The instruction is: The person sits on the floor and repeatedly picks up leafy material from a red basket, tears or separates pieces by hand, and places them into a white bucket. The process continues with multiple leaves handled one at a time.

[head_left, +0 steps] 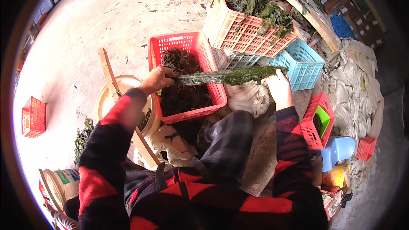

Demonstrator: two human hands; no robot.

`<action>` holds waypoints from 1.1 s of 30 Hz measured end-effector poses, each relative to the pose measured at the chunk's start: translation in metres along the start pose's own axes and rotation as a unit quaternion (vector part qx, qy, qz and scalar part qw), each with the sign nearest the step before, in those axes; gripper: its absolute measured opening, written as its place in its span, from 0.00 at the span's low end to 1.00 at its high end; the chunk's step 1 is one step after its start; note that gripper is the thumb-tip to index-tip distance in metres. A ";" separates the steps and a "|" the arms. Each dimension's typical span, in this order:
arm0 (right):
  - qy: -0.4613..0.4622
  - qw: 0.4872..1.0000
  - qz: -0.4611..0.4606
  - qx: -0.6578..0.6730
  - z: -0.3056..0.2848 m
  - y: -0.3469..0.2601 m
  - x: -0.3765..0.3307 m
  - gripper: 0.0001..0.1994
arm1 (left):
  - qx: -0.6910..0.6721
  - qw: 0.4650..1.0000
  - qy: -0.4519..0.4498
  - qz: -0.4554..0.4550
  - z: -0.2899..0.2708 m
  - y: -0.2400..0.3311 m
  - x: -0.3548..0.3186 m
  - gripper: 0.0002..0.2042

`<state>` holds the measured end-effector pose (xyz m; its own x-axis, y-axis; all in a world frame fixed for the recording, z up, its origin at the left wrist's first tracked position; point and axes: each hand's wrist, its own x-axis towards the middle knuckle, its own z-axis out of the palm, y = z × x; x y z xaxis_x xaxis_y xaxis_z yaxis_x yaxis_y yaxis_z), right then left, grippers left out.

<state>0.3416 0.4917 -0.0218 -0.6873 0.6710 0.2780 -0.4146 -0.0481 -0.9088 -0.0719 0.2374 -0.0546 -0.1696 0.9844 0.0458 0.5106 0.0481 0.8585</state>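
Note:
A long green strip of seaweed point(230, 76) stretches level between my two hands. My left hand point(156, 80) grips its left end above a red plastic crate point(200, 49) that holds dark seaweed point(181, 96). My right hand point(279, 89) holds the right end, just above a white sack point(247, 98). Red and black checked sleeves cover both forearms.
An orange crate point(238, 34) heaped with green seaweed stands behind, with a grey crate point(236, 61) under it. A blue crate point(300, 61) sits to the right. A round bucket point(113, 96) with a wooden stick is at my left. White sacks point(353, 89) pile up on the right.

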 end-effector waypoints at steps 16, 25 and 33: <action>-0.035 0.971 0.164 -0.170 0.206 0.049 0.021 0.09 | -0.162 0.983 0.077 0.038 0.070 0.084 -0.015 0.15; -0.071 0.974 0.216 -0.006 0.206 0.046 0.020 0.12 | -0.471 0.881 -0.006 -0.033 0.058 0.075 -0.020 0.01; -0.074 0.978 0.193 -0.007 0.217 0.051 0.021 0.12 | -0.587 0.809 -0.017 -0.037 0.057 0.066 -0.031 0.02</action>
<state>0.1765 0.3424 0.0058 -0.8699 0.4911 -0.0456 -0.1001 -0.2663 -0.9587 0.0151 0.2200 -0.0290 -0.1298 0.9912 -0.0258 -0.6548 -0.0661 0.7529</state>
